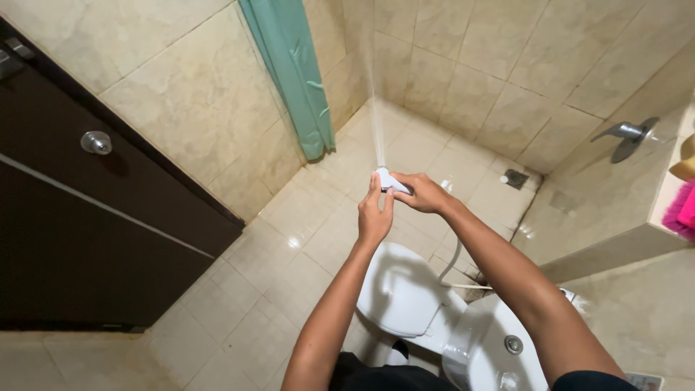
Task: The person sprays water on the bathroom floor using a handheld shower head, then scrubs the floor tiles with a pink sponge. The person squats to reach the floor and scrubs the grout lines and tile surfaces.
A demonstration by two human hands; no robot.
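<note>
Looking down: I see both hands over the white toilet [405,297].
Right hand [427,194]: closed around the white sprayer [392,181], which shoots water up.
Left hand [374,217]: fingers straight, touching the sprayer.
Nearby: green curtain [293,72].

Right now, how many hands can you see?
2. The left hand is over the white toilet, fingers touching the sprayer head. The right hand grips that sprayer, which shoots water toward the tiled wall.
</note>
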